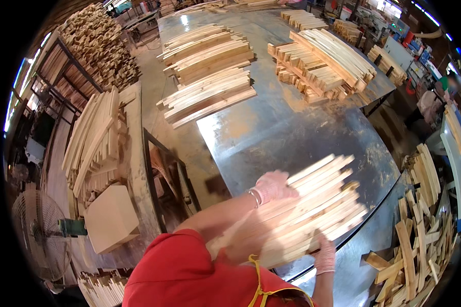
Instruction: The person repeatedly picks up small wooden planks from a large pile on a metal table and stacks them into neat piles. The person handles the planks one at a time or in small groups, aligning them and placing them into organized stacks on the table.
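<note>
**Ana:** What have I got nearest me?

**Ben:** An armful of thin wooden slats (302, 210), pale and long, lying slantwise across your front at the near edge of the metal table (292, 128). Your left hand (272, 185) lies flat on the top of the bundle in a pale glove, fingers pressing down on the upper slats. Your right hand (325, 256) is under the near lower edge, also gloved; I judge it cupped against the bundle from below, though blur hides the fingers, so I cannot tell how far they curl.

**Ana:** How will it handle?

**Ben:** Each slat looks stiff and light, but I reckon the lot together is weighty and, being loose, inclined to fan out and slide. The far ends already splay. I would say the safe grip is near the middle, one hand above and one below, squeezing the layers together.

**Ana:** And further out?

**Ben:** To your right, just past the table edge, a jumble of short offcuts (420, 240). To your left a rack of slats (95, 138) with a pale block (110, 217) below it, and a fan (38, 233) near the floor. Across the table, well apart from your bundle, are two neat stacks (210, 71) and a crosswise pile (322, 61).
</note>
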{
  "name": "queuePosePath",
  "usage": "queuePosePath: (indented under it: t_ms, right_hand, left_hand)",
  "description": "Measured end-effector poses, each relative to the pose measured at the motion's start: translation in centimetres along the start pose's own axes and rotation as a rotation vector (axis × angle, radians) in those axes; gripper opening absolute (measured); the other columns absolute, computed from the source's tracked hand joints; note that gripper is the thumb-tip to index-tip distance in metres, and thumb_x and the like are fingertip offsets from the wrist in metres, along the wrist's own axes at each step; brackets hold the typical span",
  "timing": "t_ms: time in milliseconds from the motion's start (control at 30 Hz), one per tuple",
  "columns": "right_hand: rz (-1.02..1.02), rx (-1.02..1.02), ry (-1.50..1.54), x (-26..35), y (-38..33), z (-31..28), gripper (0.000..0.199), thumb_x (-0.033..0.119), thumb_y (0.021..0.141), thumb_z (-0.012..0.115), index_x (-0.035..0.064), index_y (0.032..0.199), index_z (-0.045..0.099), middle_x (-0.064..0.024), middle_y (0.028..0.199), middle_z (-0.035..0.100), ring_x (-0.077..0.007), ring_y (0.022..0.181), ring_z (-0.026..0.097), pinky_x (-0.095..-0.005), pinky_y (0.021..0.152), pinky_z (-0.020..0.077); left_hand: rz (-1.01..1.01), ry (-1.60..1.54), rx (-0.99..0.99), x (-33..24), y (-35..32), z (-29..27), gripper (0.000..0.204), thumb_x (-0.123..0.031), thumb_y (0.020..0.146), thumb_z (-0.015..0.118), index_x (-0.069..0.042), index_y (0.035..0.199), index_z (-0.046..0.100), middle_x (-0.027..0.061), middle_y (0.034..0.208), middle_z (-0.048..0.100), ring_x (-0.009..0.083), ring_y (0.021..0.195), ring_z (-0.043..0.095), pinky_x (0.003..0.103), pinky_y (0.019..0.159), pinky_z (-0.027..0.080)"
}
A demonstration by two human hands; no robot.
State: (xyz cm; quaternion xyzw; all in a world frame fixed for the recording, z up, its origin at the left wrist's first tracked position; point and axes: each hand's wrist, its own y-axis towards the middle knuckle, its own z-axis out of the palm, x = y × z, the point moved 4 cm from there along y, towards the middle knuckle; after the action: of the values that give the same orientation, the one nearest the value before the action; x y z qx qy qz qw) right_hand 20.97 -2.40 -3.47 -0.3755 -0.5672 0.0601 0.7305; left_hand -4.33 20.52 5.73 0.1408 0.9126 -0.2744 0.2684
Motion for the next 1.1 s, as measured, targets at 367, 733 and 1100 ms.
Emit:
queuePosePath:
  t_ms: [367,733,1100]
  right_hand:
    - [-0.876,-0.478,-0.530,21.5,-6.5,-0.6,0.061,0.021,0.098,0.073,0.0047,0.150,0.046,-0.0070,0.135,0.062,-0.0184,0.115,0.060,-0.0351,0.097,0.0512]
    - [-0.558,-0.277,-1.649,-10.6,3.0,4.0,0.088,0.033,0.089,0.063,-0.0006,0.160,0.024,-0.0176,0.159,0.039,-0.0392,0.147,0.038,-0.0483,0.122,0.0307]
    - [-0.173,-0.019,-0.346,-6.3,-1.7,6.5,0.081,0.027,0.089,0.077,0.0030,0.156,0.037,-0.0218,0.144,0.055,-0.0256,0.130,0.056,-0.0417,0.106,0.0478]
  left_hand:
    - [0.924,-0.892,-0.402,-8.8,0.4,-14.9,0.097,-0.046,0.077,0.082,-0.001,0.153,0.043,0.0205,0.153,0.048,0.0385,0.141,0.046,0.042,0.118,0.039]
    - [0.402,0.930,0.140,13.9,3.0,3.0,0.082,-0.026,0.099,0.051,-0.002,0.166,0.010,0.0178,0.169,0.027,0.0287,0.154,0.032,0.041,0.124,0.029]
    - [-0.112,-0.416,0.076,13.7,1.7,5.7,0.067,-0.048,0.089,0.071,-0.003,0.138,0.059,0.0172,0.125,0.071,0.0298,0.116,0.068,0.037,0.103,0.050]
